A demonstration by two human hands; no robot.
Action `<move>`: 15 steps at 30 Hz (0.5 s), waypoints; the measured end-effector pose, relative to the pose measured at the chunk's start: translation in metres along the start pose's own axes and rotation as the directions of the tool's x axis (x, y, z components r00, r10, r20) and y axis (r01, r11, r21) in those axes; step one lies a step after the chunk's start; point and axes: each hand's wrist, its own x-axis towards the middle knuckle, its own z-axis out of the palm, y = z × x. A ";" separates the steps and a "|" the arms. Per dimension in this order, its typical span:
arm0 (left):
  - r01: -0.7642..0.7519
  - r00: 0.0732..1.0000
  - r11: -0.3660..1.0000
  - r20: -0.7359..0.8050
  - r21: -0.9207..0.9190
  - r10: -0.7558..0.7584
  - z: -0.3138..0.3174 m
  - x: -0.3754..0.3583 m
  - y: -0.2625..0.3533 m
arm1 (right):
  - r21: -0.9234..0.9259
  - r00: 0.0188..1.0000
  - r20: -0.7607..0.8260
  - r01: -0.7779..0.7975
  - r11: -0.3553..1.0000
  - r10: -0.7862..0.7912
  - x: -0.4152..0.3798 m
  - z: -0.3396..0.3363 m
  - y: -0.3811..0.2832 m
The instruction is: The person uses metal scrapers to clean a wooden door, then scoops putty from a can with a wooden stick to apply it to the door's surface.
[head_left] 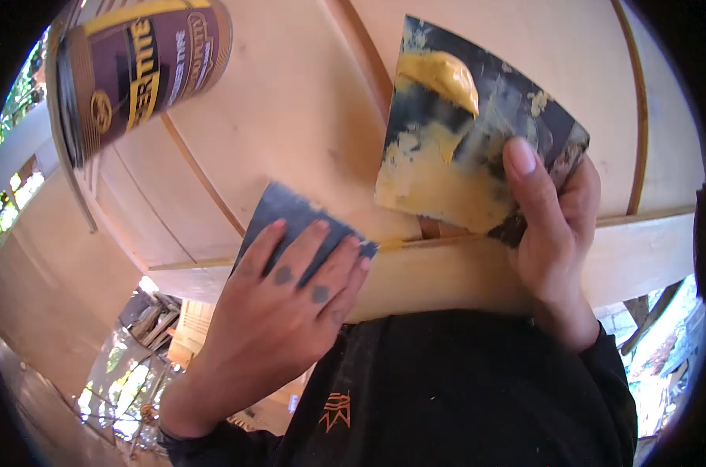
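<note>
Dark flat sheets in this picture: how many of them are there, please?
2. One sheet is under the fingers of the left hand; another sheet, smeared with yellow paste, is in the right hand.

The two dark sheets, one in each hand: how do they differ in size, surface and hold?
The left sheet looks smaller than the right sheet. The left sheet's visible face is mostly bare; the right sheet's is smeared with yellowish paste. Fingers cover the left sheet; a thumb presses the right sheet. Both look thin.

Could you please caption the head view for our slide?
Left hand holds a dark scraper over pale wood; right hand holds a smeared board with yellow paste.
</note>
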 end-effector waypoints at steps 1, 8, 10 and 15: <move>-0.024 0.999 0.999 -0.021 0.038 0.025 0.005 0.003 0.002 | 0.012 0.999 -0.017 0.028 1.000 -0.028 -0.002 0.004 -0.001; -0.186 0.982 0.959 0.050 0.216 0.180 0.007 0.003 0.007 | 0.055 0.969 -0.079 0.238 0.970 -0.234 -0.015 0.010 -0.008; -0.228 0.973 0.949 0.067 0.216 0.219 0.008 0.004 0.003 | -0.010 0.948 -0.022 0.316 0.949 -0.317 -0.029 0.000 -0.007; -0.347 0.937 0.907 0.121 0.239 0.327 0.013 -0.019 -0.020 | 0.019 0.903 -0.295 0.333 0.943 -0.313 -0.101 0.001 0.007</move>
